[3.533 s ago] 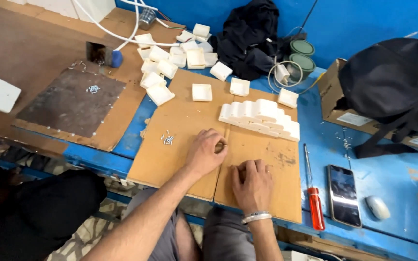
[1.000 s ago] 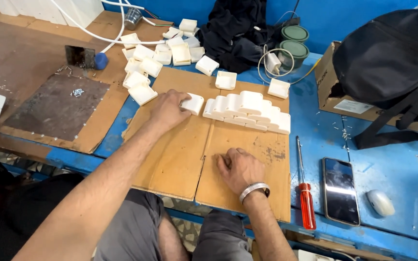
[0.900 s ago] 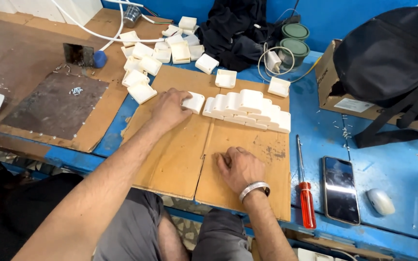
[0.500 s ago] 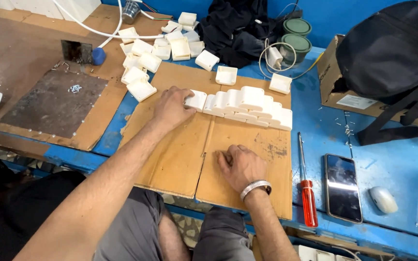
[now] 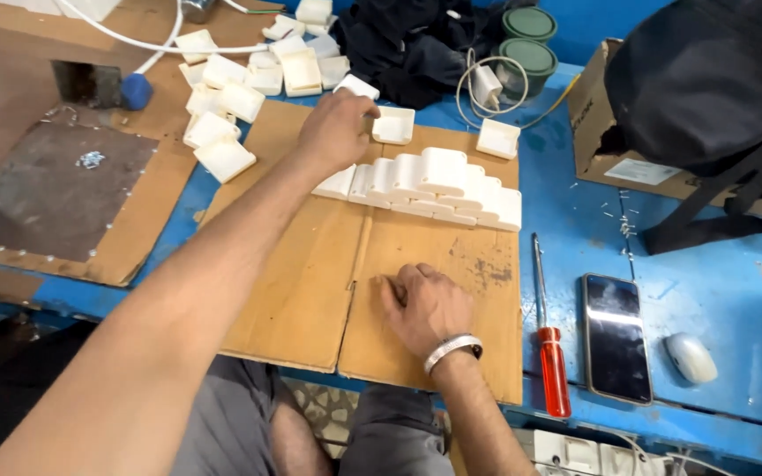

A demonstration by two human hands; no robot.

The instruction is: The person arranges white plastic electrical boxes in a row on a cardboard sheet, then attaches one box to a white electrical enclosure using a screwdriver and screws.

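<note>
The right hand [image 5: 422, 307] rested loosely curled and empty on the scuffed plywood board [image 5: 438, 300]. Past it ran a row of smooth, rounded white plastic covers [image 5: 434, 185]. Farther off, the left hand [image 5: 337, 132] gripped a single white cover [image 5: 356, 86], apparently mid-pickup; adding it neatly to the row would need careful alignment.

Left hand [image 5: 335, 132] stretched across cardboard sheet [image 5: 310, 264], fingertips on white plastic box [image 5: 356, 87] just beyond sheet's far edge. Second white box [image 5: 393, 125] just right of that hand. Row of white boxes [image 5: 429, 187] packed tight on sheet's far half. Right hand [image 5: 423, 306] (metal bracelet on wrist) resting knuckles-up on sheet's near half. Red-handled screwdriver [image 5: 550, 353] right of sheet; dark phone [image 5: 615, 336] beyond it.
</note>
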